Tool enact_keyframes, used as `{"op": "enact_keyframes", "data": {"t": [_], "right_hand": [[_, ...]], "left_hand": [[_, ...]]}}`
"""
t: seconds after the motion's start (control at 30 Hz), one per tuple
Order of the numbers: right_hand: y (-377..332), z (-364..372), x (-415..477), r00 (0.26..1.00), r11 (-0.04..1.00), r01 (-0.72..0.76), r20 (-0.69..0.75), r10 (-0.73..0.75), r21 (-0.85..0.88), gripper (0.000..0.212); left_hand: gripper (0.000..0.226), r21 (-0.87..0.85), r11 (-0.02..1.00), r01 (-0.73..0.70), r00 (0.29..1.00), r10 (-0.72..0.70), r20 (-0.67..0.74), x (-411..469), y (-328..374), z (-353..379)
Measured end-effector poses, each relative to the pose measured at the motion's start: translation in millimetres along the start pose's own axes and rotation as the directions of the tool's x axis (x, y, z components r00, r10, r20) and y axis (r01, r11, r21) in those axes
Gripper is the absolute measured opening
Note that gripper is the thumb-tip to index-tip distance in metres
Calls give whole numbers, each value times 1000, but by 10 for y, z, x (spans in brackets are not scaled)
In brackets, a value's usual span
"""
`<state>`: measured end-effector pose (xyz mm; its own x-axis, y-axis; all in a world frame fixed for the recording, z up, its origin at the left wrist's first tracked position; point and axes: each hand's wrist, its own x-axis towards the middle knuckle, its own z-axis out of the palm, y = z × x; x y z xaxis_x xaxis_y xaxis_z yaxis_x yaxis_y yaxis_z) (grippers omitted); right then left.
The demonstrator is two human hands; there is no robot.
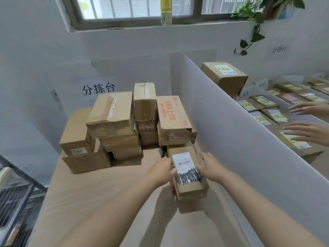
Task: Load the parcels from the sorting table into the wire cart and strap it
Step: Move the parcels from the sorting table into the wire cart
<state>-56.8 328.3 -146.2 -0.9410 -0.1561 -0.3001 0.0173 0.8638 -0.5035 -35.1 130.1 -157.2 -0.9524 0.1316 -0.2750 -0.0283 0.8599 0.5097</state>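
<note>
A small brown parcel (190, 186) with a white shipping label on top is lifted a little above the wooden sorting table (99, 198). My left hand (160, 171) grips its left side and my right hand (211, 166) grips its right side. Behind it, a pile of several cardboard parcels (114, 118) fills the table's far end, one of them a box with red print (170, 116). The wire cart (16, 198) shows at the lower left edge, dark and blurred.
A white divider panel (222, 125) runs along the table's right side. Beyond it another person's hands (309, 122) hover over a table of labelled parcels. A bottle (166, 11) stands on the window sill; a plant (256, 24) hangs at top right.
</note>
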Motion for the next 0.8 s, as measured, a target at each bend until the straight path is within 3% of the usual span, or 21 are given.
{"op": "enact_keyframes", "data": {"t": [0.07,0.2,0.3,0.47,0.63,0.8], "right_hand": [[78,37,84,1000,998,-12,10,12,57,57],[221,152,256,998,979,-44,46,35,201,41],[258,241,387,996,950,-34,84,8,311,39],[232,344,487,994,874,-95,90,59,477,39],[214,436,444,987,820,-159,89,132,549,45],[159,530,231,978,808,-205,88,188,553,44]], "left_hand": [[16,-141,989,54,999,-53,6,94,28,178],[49,-416,894,168,979,-202,-37,251,65,348],[44,-490,836,246,958,-286,-7,375,36,447],[40,-715,627,309,919,-390,55,424,28,587],[40,-803,480,354,888,-441,128,378,66,639],[37,-810,456,369,880,-451,148,149,81,700]]}}
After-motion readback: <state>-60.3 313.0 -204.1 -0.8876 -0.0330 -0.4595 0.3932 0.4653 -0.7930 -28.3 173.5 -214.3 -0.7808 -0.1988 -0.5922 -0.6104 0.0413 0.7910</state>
